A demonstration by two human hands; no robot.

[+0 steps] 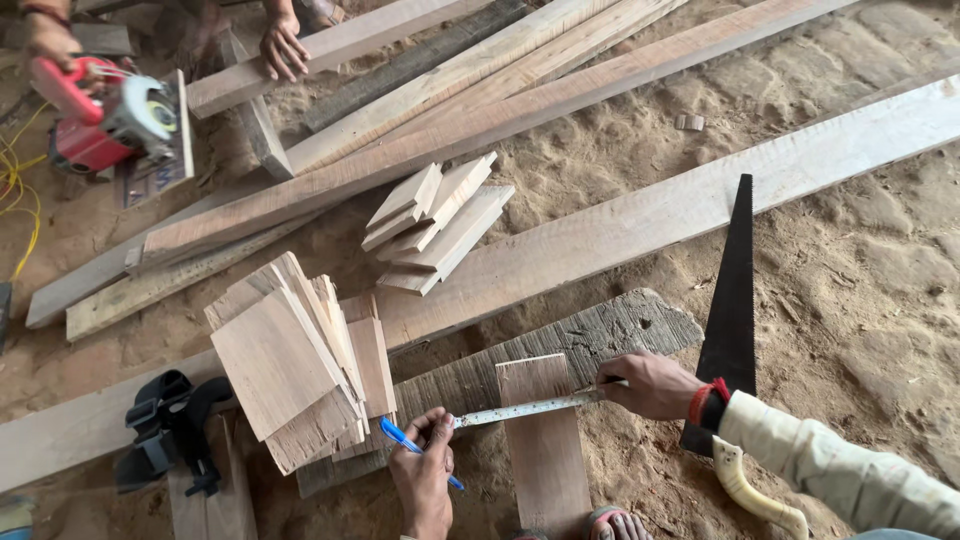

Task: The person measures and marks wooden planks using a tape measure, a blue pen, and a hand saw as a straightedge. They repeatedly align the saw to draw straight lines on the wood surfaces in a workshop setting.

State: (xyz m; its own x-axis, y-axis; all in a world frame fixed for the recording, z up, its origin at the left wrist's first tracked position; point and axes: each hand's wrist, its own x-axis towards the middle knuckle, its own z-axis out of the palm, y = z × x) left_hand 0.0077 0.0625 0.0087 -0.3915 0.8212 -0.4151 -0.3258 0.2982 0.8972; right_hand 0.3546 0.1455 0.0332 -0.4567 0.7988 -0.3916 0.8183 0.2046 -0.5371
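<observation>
Two hands on one tape measure (530,407) across a small board (545,450): left hand (425,470) grips a blue pen (412,445) and pins the tape, right hand (655,385) pinches the other end.

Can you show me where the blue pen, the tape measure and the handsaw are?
Blue pen (405,440), head view, on its barrel above the left hand.
Tape measure (525,407), head view, mid-blade across the small board.
Handsaw (733,300), head view, middle of the black blade.

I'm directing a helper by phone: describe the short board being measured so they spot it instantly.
Start at the weathered grey plank lying low in the view. The short board lies across it, under the tape measure stretched between the left hand and right hand. Unlike the stacked offcuts, it lies alone.
</observation>
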